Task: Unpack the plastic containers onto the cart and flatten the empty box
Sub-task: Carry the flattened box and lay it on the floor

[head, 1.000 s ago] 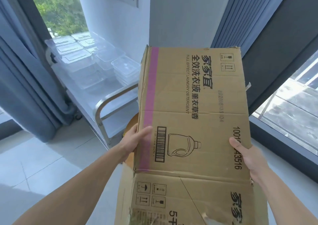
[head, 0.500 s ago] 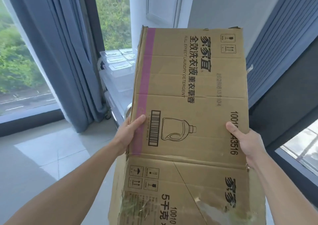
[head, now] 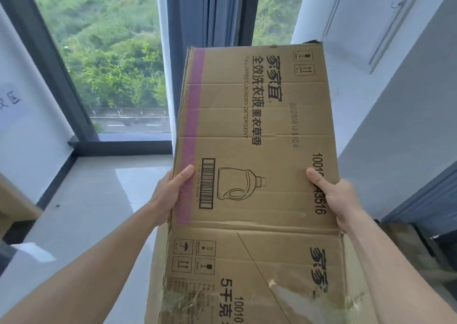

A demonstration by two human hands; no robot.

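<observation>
While both arms reach forward, the flattened cardboard box (head: 252,150) is held up in the air in front of the person, well above the pale tiled floor (head: 99,200), its printed face toward the camera. The left hand (head: 170,195) grips the box's left edge beside the purple stripe (head: 193,135), thumb pressed on the front just left of the barcode (head: 207,183) and the fingers wrapped out of sight behind. The right hand (head: 338,195) clamps the right edge the same way, thumb lying over the printed number (its fingers are hidden behind the card too). A lower panel hangs below the hands, torn near its bottom. Behind the box stand a large window (head: 106,58) and grey curtains (head: 202,11).
</observation>
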